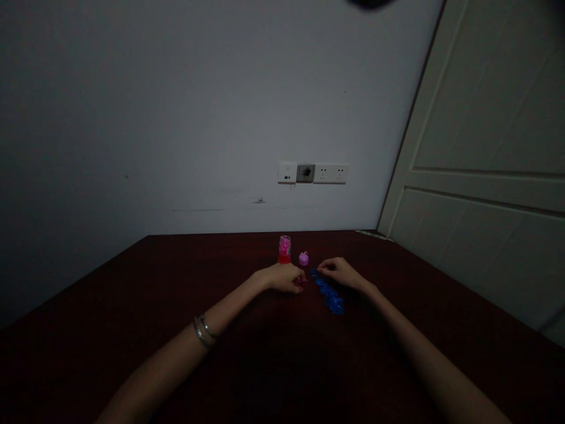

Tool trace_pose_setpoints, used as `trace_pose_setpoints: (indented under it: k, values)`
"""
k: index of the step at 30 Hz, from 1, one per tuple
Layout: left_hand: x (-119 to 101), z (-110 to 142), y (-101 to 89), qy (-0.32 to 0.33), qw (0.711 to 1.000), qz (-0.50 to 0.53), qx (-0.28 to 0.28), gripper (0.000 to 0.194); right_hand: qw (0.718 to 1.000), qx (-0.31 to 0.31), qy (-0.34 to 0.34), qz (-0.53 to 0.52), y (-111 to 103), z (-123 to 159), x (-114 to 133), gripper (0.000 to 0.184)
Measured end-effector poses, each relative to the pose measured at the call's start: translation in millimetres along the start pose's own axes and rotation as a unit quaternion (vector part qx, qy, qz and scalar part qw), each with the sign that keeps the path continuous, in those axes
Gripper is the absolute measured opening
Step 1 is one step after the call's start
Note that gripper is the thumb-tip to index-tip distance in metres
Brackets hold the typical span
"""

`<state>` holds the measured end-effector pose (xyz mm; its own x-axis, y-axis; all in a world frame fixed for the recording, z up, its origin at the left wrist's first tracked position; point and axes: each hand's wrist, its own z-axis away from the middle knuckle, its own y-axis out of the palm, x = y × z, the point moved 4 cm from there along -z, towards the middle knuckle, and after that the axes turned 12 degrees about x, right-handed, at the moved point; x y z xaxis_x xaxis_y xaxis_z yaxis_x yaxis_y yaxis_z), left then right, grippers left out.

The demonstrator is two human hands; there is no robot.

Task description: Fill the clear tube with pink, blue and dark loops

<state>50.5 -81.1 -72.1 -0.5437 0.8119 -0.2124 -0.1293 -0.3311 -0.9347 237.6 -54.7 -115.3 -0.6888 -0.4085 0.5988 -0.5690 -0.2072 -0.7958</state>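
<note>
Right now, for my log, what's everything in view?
Jar: one, clear, pink-red contents, far table
Looped object: one, lilac, right of jar
Pieces: uncountable, blue, row right of centre
Bits: uncountable, pinkish, nearer than jar
Table: one, dark red, below
Wall: one, grey, behind
Wall plates: three white, one grey, on wall
Door: one, pale, right
Strip: one, pale, far right corner
Bracelets: at least two, silver, left wrist
Left hand: one, at bits
Right hand: one, at pieces

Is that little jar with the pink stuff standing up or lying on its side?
Upright: the jar stands on the table, taller than wide, its pink contents showing through the side.
</note>
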Motion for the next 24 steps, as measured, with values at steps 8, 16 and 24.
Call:
trace_pose_setpoints:
  k: [8, 16, 24]
  values:
    - [26, -20, 25.3, -0.065, 0.993, -0.068, -0.067, 0.045, 1.000, 0.003, -0.001, 0.030, 2, 0, -1, 0.026]
    - [30, -26, 27.0, -0.099, 0.988, -0.075, -0.095, 0.024, 0.999, 0.029, 0.009, 0.040, 3, 2, 2, 0.026]
    - [27, -25, 25.0, -0.089, 0.986, -0.094, -0.108, 0.023, 0.999, 0.028, 0.004, 0.040, 3, 3, 0, 0.026]
